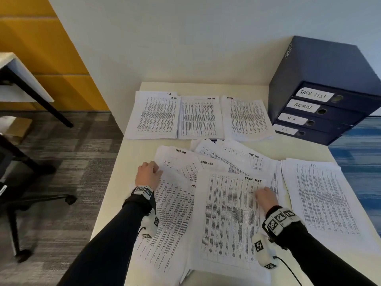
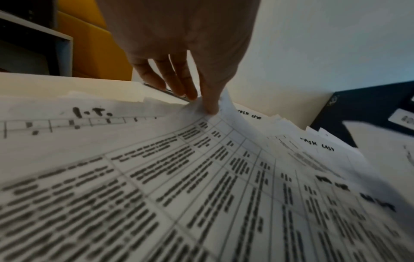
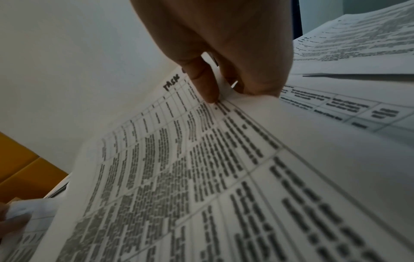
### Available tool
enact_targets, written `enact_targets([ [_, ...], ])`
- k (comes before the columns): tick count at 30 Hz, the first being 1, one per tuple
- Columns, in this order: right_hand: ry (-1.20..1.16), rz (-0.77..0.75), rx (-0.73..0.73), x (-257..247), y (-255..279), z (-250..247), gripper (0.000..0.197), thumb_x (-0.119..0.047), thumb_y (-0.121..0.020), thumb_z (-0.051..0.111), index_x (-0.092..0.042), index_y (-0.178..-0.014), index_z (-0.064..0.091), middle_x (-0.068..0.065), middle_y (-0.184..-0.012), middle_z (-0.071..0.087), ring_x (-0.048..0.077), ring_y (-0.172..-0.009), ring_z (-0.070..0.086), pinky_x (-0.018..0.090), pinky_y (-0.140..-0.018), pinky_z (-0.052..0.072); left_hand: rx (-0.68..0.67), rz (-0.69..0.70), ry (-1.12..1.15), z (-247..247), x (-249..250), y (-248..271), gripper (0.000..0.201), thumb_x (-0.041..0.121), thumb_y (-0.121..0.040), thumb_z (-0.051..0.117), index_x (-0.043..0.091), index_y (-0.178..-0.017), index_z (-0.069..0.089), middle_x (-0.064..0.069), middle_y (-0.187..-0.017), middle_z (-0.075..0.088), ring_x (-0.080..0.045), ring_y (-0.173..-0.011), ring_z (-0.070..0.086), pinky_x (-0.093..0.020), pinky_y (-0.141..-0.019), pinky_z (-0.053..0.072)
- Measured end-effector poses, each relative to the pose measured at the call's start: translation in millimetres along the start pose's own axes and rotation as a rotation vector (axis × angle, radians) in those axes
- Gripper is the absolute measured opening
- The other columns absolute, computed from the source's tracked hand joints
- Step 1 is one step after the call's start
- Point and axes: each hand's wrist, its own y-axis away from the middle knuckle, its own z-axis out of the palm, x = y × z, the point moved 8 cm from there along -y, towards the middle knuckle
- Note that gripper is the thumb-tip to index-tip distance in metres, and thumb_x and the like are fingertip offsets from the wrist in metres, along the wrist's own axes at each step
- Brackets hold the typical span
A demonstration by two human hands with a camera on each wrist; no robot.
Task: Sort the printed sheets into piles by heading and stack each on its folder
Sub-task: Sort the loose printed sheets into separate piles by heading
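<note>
Your right hand (image 1: pixel 266 198) pinches the "TASK LIST" sheet (image 1: pixel 228 219) at its right edge, at lower centre. Its long axis runs up-frame, heading uppermost. Your left hand (image 1: pixel 147 175) pinches a corner of the tilted sheet (image 1: pixel 173 215) beside it.

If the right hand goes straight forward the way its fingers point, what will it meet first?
Probably the handwritten TASK LIST heading of the sheet that the right hand pinches; beyond it lie the loose unsorted sheets.
</note>
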Motion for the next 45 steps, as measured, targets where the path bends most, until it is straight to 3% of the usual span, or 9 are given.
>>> enact_targets([
  [5, -0.025, -0.027, -0.075, -4.2, 5.1, 18.2, 0.01, 0.006, -0.084, 0.042, -0.001, -0.087, 0.048, 0.011, -0.089, 0.049, 0.027, -0.092, 0.047, 0.036, -0.084, 0.038, 0.04, -0.068, 0.183, -3.7, 1.9, 1.4, 0.016, 0.025, -0.091, 0.06, 0.011, -0.09, 0.055, -0.004, -0.085, 0.058, -0.023, -0.078, 0.05, -0.027, -0.071, 0.037],
  [9, -0.017, -0.046, -0.128, -4.4, 13.6, 33.0, 0.015, 0.003, -0.086, 0.039, -0.008, -0.081, 0.047, 0.009, -0.085, 0.052, 0.023, -0.077, 0.049, 0.033, -0.073, 0.04, 0.011, -0.073, 0.187, -0.2, 5.9, 0.3, 0.018, 0.023, -0.091, 0.06, 0.006, -0.093, 0.061, -0.008, -0.085, 0.062, -0.027, -0.08, 0.056, -0.029, -0.072, 0.041],
  [14, 0.048, -0.079, -0.005, 1.1, 19.3, 17.6, 0.022, -0.005, -0.093, 0.035, 0.0, -0.11, 0.049, 0.013, -0.102, 0.056, 0.023, -0.085, 0.048, 0.028, -0.071, 0.035, -0.013, 0.011, 0.029, 1.5, 11.8, 3.4, 0.019, 0.021, -0.096, 0.051, 0.008, -0.095, 0.065, -0.014, -0.09, 0.068, -0.034, -0.091, 0.06, -0.034, -0.08, 0.043],
  [20, -0.069, -0.186, -0.011, -10.7, 22.1, 15.5, 0.017, -0.011, -0.092, 0.039, -0.02, -0.078, 0.039, -0.002, -0.076, 0.043, 0.019, -0.08, 0.044, 0.029, -0.072, 0.034, 0.14, 0.061, -0.001, -24.7, 23.1, 8.6, 0.01, 0.018, -0.092, 0.055, 0.012, -0.084, 0.055, -0.008, -0.089, 0.062, -0.031, -0.08, 0.056, -0.032, -0.069, 0.04],
  [23, -0.088, -0.239, -0.082, -23.4, 26.2, 31.5, 0.005, -0.019, -0.093, 0.044, -0.017, -0.089, 0.046, -0.001, -0.083, 0.049, 0.02, -0.081, 0.047, 0.029, -0.072, 0.036, 0.157, 0.154, 0.013, -25.5, 33.8, 13.7, 0.011, 0.018, -0.091, 0.057, 0.012, -0.085, 0.05, -0.004, -0.089, 0.053, -0.029, -0.075, 0.053, -0.032, -0.065, 0.039],
  [31, 0.002, -0.19, -0.199, -33.3, 33.7, 59.7, 0.051, -0.019, -0.098, 0.041, -0.006, -0.146, 0.026, 0.009, -0.15, 0.031, 0.026, -0.137, 0.031, 0.036, -0.111, 0.025, -0.147, 0.116, 0.417, 8.3, 31.8, 21.4, 0.027, 0.015, -0.091, 0.06, 0.017, -0.117, 0.052, -0.003, -0.096, 0.057, -0.026, -0.089, 0.058, -0.026, -0.07, 0.044],
  [35, -0.014, -0.208, -0.21, -38.8, 31.7, 62.8, 0.041, -0.017, -0.096, 0.043, -0.004, -0.135, 0.04, 0.013, -0.127, 0.048, 0.03, -0.126, 0.042, 0.039, -0.104, 0.033, -0.261, 0.112, 0.275, 20.2, 31.7, 19.2, 0.041, 0.022, -0.095, 0.053, 0.013, -0.134, 0.043, -0.004, -0.118, 0.052, -0.029, -0.107, 0.054, -0.03, -0.086, 0.041],
  [38, -0.099, -0.205, -0.146, -39.0, 24.8, 56.6, 0.012, -0.012, -0.091, 0.05, -0.008, -0.103, 0.051, 0.006, -0.091, 0.051, 0.027, -0.092, 0.053, 0.034, -0.082, 0.042, -0.374, 0.031, 0.374, 27.6, 24.8, 21.0, 0.047, 0.02, -0.098, 0.048, 0.01, -0.142, 0.035, -0.011, -0.137, 0.046, -0.034, -0.114, 0.053, -0.036, -0.084, 0.048],
  [45, -0.109, -0.212, -0.135, -38.7, 23.1, 56.6, 0.031, -0.008, -0.079, 0.07, -0.011, -0.102, 0.05, 0.004, -0.099, 0.055, 0.021, -0.093, 0.053, 0.031, -0.086, 0.044, -0.541, -0.129, 0.658, 44.6, 22.6, 43.1, 0.052, 0.01, -0.098, 0.048, 0.01, -0.146, 0.029, -0.014, -0.136, 0.048, -0.027, -0.106, 0.055, -0.038, -0.084, 0.049],
])
